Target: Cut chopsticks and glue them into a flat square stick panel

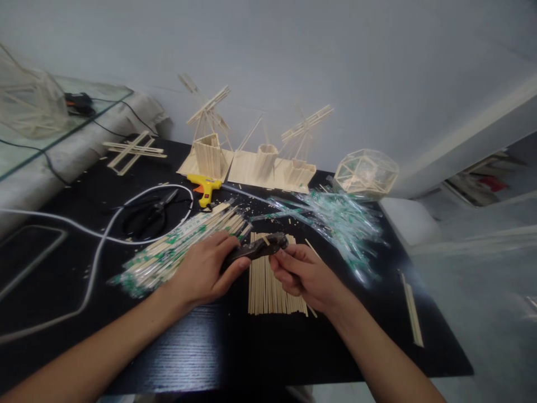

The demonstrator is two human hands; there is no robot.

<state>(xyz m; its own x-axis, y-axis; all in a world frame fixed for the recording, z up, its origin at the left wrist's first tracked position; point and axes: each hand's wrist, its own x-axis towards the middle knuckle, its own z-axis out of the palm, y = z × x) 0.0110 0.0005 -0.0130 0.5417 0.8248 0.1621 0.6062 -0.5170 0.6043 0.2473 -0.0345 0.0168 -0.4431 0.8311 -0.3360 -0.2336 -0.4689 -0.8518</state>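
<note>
My left hand (210, 263) is wrapped round a dark hand tool (264, 245) whose exact kind I cannot make out. A small pale patch shows on the tool's middle. At the tool's right end, my right hand (304, 274) has its fingers closed in a pinch, and what lies between the fingertips is hidden. Below both hands, a row of thin wooden sticks (272, 291) lies side by side on the black table (188, 358). Left of them, beside my left hand, are more sticks in green-printed clear wrappers (151, 260).
A yellow glue gun (205, 187), black scissors (153, 215) and a white cable (98, 268) lie to the left. Stick-built windmill models (210, 157) stand along the back. Emptied plastic wrappers (344, 221) and a stick polyhedron (367, 172) are at right, with loose sticks (411, 310) near the edge.
</note>
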